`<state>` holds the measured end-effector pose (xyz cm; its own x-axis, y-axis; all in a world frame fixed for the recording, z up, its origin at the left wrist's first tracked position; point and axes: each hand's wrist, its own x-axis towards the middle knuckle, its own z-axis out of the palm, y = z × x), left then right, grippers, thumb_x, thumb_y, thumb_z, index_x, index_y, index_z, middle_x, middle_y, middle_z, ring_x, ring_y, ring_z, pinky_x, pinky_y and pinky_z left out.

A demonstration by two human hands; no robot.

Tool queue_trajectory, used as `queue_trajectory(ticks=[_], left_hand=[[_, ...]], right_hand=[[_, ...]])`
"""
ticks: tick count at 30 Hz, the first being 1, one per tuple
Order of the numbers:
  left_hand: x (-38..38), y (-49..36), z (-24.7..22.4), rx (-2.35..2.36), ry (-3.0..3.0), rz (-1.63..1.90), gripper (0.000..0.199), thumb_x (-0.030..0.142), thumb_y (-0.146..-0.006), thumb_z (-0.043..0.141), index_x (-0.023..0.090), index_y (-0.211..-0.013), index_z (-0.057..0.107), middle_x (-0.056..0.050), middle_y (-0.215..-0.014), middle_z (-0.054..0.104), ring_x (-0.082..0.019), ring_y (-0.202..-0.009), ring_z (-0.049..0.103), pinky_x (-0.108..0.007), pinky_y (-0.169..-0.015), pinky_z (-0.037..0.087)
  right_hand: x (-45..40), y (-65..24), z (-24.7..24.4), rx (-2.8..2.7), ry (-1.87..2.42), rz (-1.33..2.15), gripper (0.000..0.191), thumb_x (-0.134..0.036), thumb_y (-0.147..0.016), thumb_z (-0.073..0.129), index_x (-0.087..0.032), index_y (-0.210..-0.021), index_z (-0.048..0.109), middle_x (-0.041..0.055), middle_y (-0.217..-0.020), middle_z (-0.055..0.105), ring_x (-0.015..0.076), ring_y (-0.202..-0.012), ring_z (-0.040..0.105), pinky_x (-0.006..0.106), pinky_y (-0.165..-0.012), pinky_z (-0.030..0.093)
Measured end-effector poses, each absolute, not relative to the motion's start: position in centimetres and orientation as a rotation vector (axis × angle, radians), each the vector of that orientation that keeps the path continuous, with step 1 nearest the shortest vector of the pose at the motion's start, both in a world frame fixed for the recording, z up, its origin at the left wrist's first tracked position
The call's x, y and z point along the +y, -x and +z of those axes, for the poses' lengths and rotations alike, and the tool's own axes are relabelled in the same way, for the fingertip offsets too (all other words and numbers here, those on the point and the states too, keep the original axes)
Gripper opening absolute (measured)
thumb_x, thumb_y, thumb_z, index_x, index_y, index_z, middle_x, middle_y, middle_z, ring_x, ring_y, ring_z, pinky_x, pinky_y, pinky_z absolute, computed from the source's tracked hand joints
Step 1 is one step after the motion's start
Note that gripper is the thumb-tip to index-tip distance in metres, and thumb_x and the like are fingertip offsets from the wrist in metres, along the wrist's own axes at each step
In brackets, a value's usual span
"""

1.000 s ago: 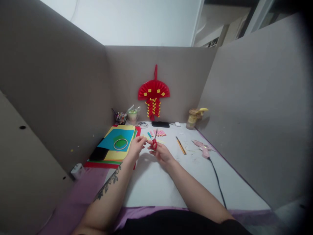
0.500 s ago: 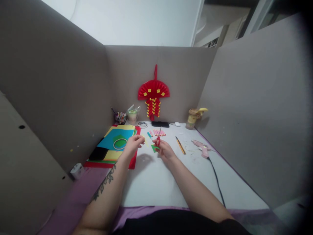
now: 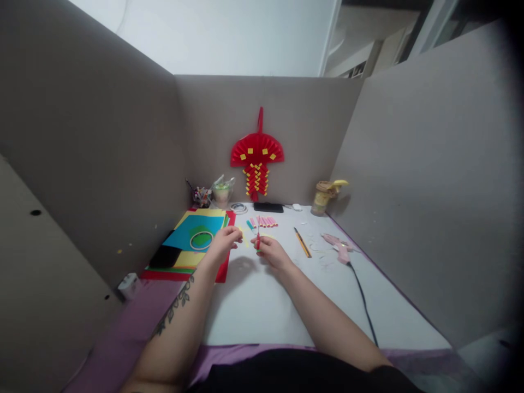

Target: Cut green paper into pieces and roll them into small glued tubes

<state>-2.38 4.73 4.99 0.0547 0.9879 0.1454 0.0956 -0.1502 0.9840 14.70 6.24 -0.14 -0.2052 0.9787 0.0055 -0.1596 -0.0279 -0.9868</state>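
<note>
Head view | we had just shifted the red scissors (image 3: 258, 242) leftward and turned them edge-on; we judged nothing was being cut | our right hand (image 3: 272, 252) pinched their handles over the surface (image 3: 262, 316), nearer its far edge | our left hand's (image 3: 225, 242) fingertips bunched; we couldn't tell whether around anything

Light is dim and flat, brightest on the smooth pale wall (image 3: 229, 38) at 12 o'clock. A soft shadow lies on the flat white tabletop (image 3: 262, 311) near 6 o'clock. Distortion stretches the matte-grey side panels (image 3: 102, 147) at 9 and 3 o'clock; blackness rims 2 to 4. The red-handled metal scissors (image 3: 258, 241) look blurry.
</note>
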Motion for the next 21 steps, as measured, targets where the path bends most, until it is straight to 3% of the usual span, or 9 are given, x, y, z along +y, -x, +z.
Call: queue_trajectory(ticks=[7,13,18,21], left_hand=[[4.8,2.1,4.9,1.042,-1.366,1.214,0.009,0.024,-0.065,0.051,0.016,-0.063,0.047,0.001,-0.06,0.051,-0.008,-0.052,0.045,-0.018,-0.047,0.033],[4.6,1.7,4.6,1.105,-1.431,1.172,0.008,0.024,-0.064,0.053,0.017,-0.064,0.048,0.005,-0.051,0.044,-0.007,-0.045,0.041,-0.018,-0.043,0.03],[4.6,1.5,3.8,1.121,-1.553,1.036,0.013,0.029,-0.068,0.054,0.017,-0.066,0.05,0.005,-0.05,0.044,-0.006,-0.042,0.038,-0.017,-0.041,0.028],[4.4,1.2,3.3,1.225,-1.628,0.891,0.017,0.034,-0.07,0.054,0.017,-0.072,0.053,0.006,-0.049,0.045,-0.006,-0.039,0.038,-0.017,-0.039,0.026]], right_hand=[[5.1,-12.4,-1.1,-1.649,1.419,1.031,0.026,-0.031,-0.064,0.061,-0.015,-0.044,0.057,-0.0025,-0.039,0.041,0.0089,-0.042,0.035,0.024,-0.045,0.023],[4.5,-11.0,-0.6,-1.565,1.13,1.361,0.018,-0.03,-0.07,0.055,-0.015,-0.064,0.063,-0.0006,-0.048,0.052,0.0086,-0.04,0.038,0.023,-0.042,0.028],[5.5,-13.5,0.8,-1.362,0.95,1.2,0.027,-0.039,-0.073,0.055,-0.016,-0.086,0.063,-0.0002,-0.063,0.058,0.0091,-0.049,0.044,0.021,-0.044,0.032],[5.6,-14.2,1.0,-1.412,0.894,1.098,0.022,-0.035,-0.067,0.063,-0.016,-0.078,0.062,0.0005,-0.067,0.06,0.0116,-0.058,0.05,0.023,-0.055,0.039]])
